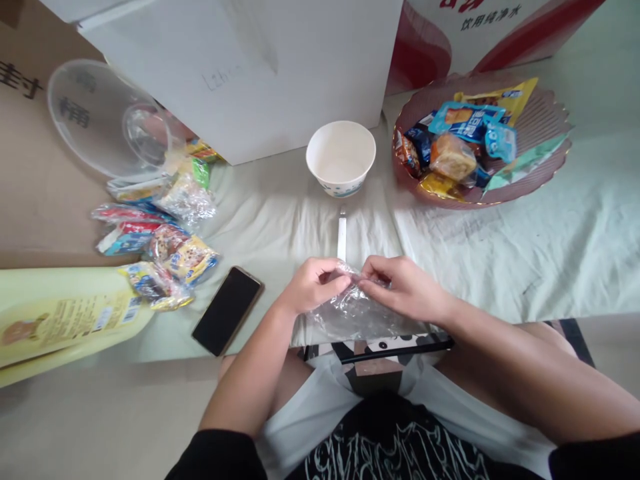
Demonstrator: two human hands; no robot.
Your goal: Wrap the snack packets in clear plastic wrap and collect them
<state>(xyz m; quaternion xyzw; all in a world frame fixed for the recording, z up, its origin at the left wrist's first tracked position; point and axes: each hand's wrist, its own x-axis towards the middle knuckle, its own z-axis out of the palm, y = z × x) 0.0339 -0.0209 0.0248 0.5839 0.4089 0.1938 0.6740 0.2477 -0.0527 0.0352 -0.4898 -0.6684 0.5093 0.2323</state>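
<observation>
A clear plastic bag [360,319] hangs crumpled between my hands at the near edge of the cloth-covered surface. Thumb and fingers of my left hand [319,285] pinch its top edge from the left. My right hand [400,288] pinches the same edge from the right, close to the left one. Just beyond them lies a white-handled utensil [342,235], its near end hidden behind the bag and hands. Farther back a white paper bowl [341,159] stands upright with nothing visible inside.
At right, a pink ribbed bowl [560,143] holds several wrapped snacks. A phone [228,311] lies left of my hands, near more snack packets [183,250]. A clear plastic tub [83,143] rests on its side. White [280,73] and red-white boxes [480,40] stand behind; a yellow package [65,313] is at left.
</observation>
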